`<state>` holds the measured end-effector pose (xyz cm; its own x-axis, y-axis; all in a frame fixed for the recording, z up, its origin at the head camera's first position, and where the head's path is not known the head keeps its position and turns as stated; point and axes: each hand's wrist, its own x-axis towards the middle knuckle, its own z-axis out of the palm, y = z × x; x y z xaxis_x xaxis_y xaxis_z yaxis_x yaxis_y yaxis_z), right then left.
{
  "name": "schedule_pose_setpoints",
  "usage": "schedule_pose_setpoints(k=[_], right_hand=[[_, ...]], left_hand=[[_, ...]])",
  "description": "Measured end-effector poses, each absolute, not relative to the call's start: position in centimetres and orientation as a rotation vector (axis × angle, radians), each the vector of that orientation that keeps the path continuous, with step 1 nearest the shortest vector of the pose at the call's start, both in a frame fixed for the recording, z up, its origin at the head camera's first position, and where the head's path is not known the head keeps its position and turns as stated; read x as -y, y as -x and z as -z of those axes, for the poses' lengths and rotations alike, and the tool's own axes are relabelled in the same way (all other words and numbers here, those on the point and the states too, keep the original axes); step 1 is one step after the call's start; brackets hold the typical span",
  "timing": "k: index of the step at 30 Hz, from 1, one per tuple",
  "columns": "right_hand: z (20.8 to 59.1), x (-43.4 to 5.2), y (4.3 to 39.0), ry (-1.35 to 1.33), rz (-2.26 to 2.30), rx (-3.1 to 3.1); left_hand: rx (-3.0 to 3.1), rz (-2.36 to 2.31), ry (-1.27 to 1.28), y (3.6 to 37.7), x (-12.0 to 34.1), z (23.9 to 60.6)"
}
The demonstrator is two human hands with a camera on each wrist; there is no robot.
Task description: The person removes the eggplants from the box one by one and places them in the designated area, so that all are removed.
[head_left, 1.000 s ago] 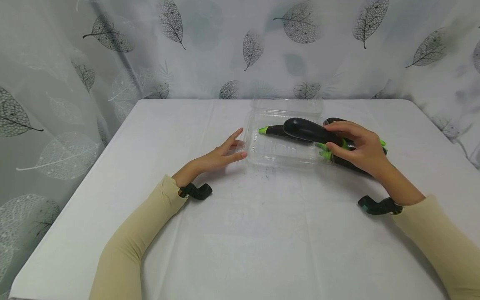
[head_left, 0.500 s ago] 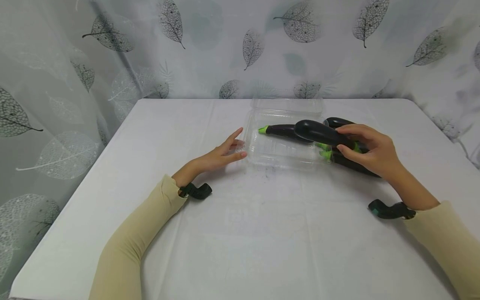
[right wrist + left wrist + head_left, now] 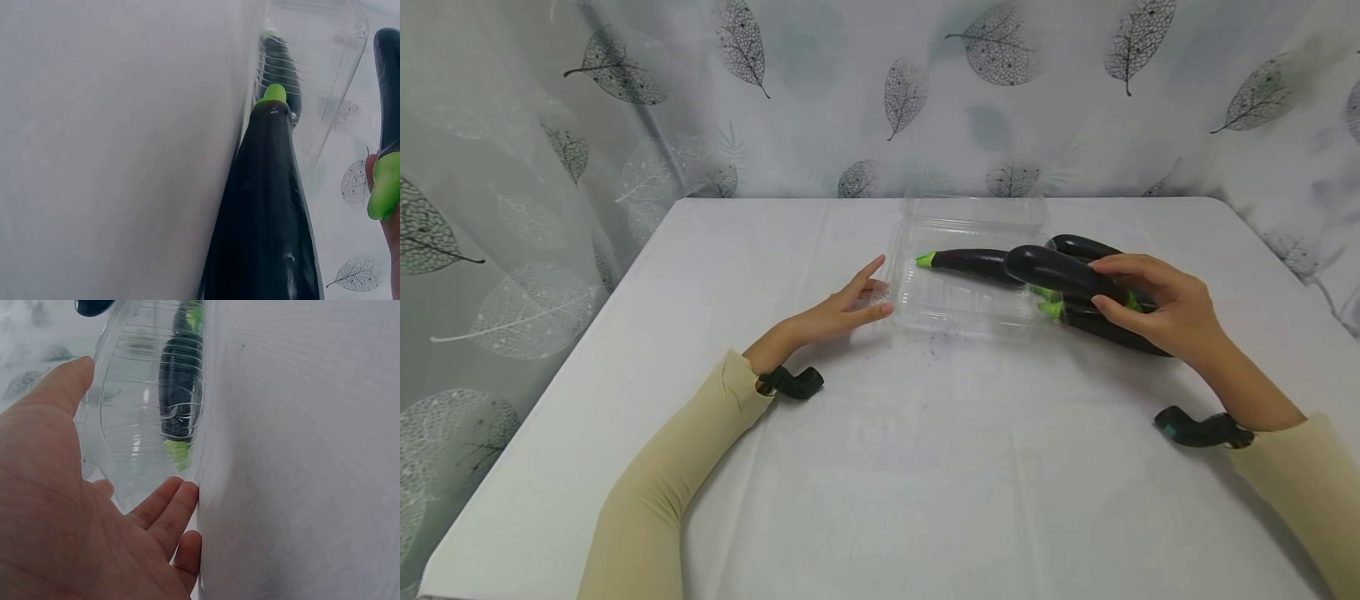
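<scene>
My right hand [image 3: 1176, 307] grips a dark eggplant [image 3: 1063, 271] near its green stem end, thumb in front and fingers behind. Its round end reaches left over a clear plastic box [image 3: 958, 304]. Inside the box lies another eggplant [image 3: 973, 262], green cap to the left. My left hand [image 3: 831, 317] is at the box's left side with straight, spread fingers; in the left wrist view the fingertips [image 3: 87, 369] meet its clear wall. In the right wrist view the held eggplant [image 3: 389, 94] shows at the right edge, raised beside a large eggplant [image 3: 265, 206] lying on the table.
To the right of the box, a front eggplant [image 3: 1108, 327] and a back eggplant [image 3: 1081, 246] lie on the white table [image 3: 880, 467], partly hidden by my right hand. The box's clear lid [image 3: 973, 210] is folded back toward the leaf-patterned curtain [image 3: 820, 100].
My right hand has moved right and slightly nearer with the eggplant, uncovering more of the one in the box. The left hand and box have stayed in place.
</scene>
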<state>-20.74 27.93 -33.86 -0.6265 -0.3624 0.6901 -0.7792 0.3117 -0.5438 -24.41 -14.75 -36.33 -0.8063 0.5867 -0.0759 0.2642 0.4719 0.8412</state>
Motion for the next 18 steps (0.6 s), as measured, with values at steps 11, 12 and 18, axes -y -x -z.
schedule_pose_setpoints(k=[11,12,18], right_hand=[[33.8,-28.4,20.2,-1.014,-1.228,2.156],[33.8,-28.5,20.1,-1.007,-1.218,2.163],[34.0,-29.0,19.7,-0.987,-1.190,2.184]], left_hand=[[-2.375,-1.240,-0.698,24.3,15.0,36.2],[-2.375,-1.240,-0.701,24.4,15.0,36.2],[-2.373,-1.240,-0.701,24.5,15.1,36.5]])
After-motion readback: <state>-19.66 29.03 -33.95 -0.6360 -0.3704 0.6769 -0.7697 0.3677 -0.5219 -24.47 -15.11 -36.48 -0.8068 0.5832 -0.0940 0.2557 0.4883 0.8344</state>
